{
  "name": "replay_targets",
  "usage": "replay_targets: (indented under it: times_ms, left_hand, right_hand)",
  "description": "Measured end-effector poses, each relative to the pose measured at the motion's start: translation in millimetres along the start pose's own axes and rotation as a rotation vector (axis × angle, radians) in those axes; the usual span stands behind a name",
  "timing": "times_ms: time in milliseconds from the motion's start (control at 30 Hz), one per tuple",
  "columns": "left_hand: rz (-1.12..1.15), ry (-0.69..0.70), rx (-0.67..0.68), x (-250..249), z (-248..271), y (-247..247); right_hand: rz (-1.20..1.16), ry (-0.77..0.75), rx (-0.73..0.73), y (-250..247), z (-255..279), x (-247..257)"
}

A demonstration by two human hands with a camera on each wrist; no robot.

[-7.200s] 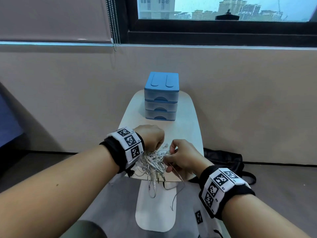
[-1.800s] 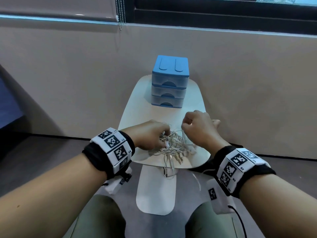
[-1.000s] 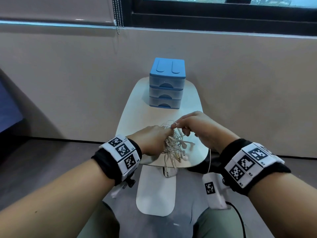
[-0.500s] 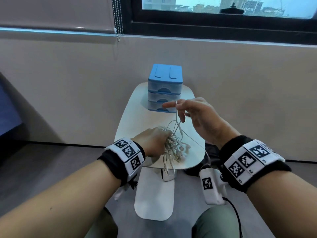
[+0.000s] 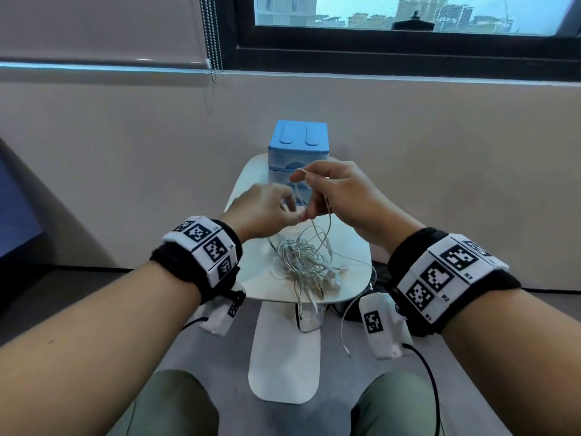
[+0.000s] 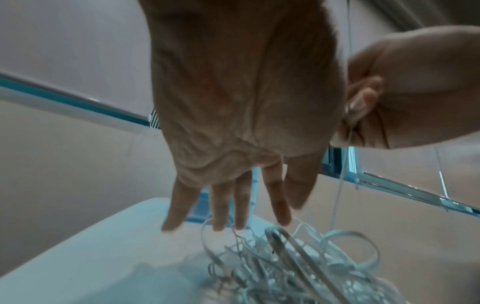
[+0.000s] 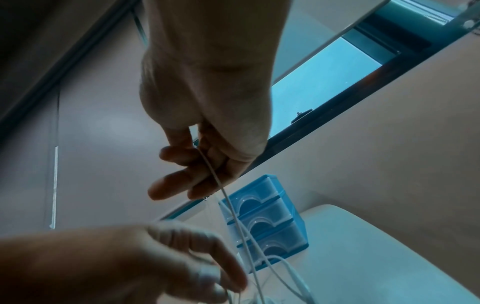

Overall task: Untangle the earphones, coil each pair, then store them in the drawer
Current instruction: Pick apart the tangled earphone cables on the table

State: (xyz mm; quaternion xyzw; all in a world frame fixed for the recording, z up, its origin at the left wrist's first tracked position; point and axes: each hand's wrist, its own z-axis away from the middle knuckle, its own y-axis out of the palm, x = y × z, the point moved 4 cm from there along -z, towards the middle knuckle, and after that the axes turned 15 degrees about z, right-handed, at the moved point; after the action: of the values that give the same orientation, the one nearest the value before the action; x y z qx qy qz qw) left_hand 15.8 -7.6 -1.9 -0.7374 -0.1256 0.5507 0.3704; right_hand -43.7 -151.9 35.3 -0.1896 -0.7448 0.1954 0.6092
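A tangle of white earphones (image 5: 303,262) (image 6: 285,267) lies near the front of the small white table (image 5: 257,278). My right hand (image 5: 306,176) (image 7: 197,148) pinches one cable between thumb and fingers and holds it raised above the pile, in front of the drawers. That cable (image 7: 228,205) runs down into the tangle. My left hand (image 5: 295,212) (image 6: 228,226) hovers just over the pile with fingers straight, tips close to the raised strand. The blue three-drawer unit (image 5: 298,146) (image 7: 262,216) stands at the table's far end, all drawers closed.
One cable end (image 5: 344,328) and a loop dangle over the table's front edge. A black bag (image 5: 379,273) lies on the floor to the right. The table's white foot (image 5: 283,350) stretches toward my knees. A wall and window sit close behind.
My right hand has drawn one cable up out of the tangle. My left hand has let go of the pile, risen and opened next to the strand.
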Motion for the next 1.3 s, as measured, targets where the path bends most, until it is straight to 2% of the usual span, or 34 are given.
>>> replay_targets:
  times_ms: [33, 100, 167, 233, 333, 367, 433, 533, 633, 733, 833, 933, 1000, 1033, 1167, 1233, 1300]
  left_hand:
    - [0.007, 0.033, -0.013, -3.6, -1.1, -1.8]
    - [0.104, 0.055, 0.109, -10.9, -0.4, 5.6]
    - [0.291, 0.022, 0.241, -14.9, 0.0, 13.1]
    - [0.405, -0.016, 0.276, -16.5, -1.0, 13.1]
    - [0.421, 0.069, 0.113, -24.8, -6.4, -0.4]
    - [0.438, 0.126, 0.050, -31.6, -6.3, -6.3]
    - [0.476, 0.229, -0.038, -46.8, -3.9, -16.2]
    - [0.531, 0.343, -0.085, -68.8, 2.0, -25.5]
    - [0.595, 0.438, -0.091, -81.7, 11.9, -31.2]
    - [0.639, 0.393, -0.123, -72.0, 14.8, -27.4]
    - [0.715, 0.179, -0.069, -40.4, 11.6, -10.1]
    - [0.711, 0.020, 0.160, -16.0, 15.0, 15.5]
    - [0.680, 0.004, 0.282, -10.7, 18.1, 29.3]
    - [0.669, 0.008, 0.296, -9.6, 18.3, 33.3]
    - [0.653, 0.023, 0.254, -6.2, 13.6, 42.4]
    - [0.572, 0.041, 0.249, -3.1, 9.9, 46.5]
    - [0.499, 0.062, 0.244, -0.2, 7.6, 50.0]
  right_hand:
    - [0.010, -0.020, 0.015, -0.2, 0.8, 0.3]
    - [0.021, -0.053, 0.040, -1.9, 3.7, 0.8]
    - [0.017, -0.068, 0.042, -4.6, 7.5, 3.3]
    - [0.048, -0.034, -0.012, -10.7, 10.0, 5.1]
    - [0.060, 0.150, -0.129, -27.4, 8.0, -7.5]
    - [0.063, 0.210, -0.130, -31.7, 7.8, -12.7]
    - [0.154, 0.266, -0.036, -29.9, 7.7, -23.7]
    - [0.299, 0.227, 0.120, -6.6, 5.1, -38.7]
    - [0.312, 0.206, 0.098, 8.1, -3.2, -49.5]
    - [0.321, 0.205, 0.043, 7.4, -11.0, -47.5]
    - [0.325, 0.130, -0.068, -0.9, -16.0, -28.0]
    - [0.379, -0.011, -0.239, -10.1, -17.4, -2.5]
    - [0.460, -0.152, -0.329, -13.1, -14.0, 14.5]
    - [0.476, -0.216, -0.354, -13.3, -10.6, 22.1]
    - [0.543, -0.459, -0.476, -14.3, 8.2, 52.6]
    - [0.603, -0.513, -0.532, -16.0, 12.2, 63.1]
    - [0.679, -0.505, -0.596, -18.9, 14.1, 71.5]
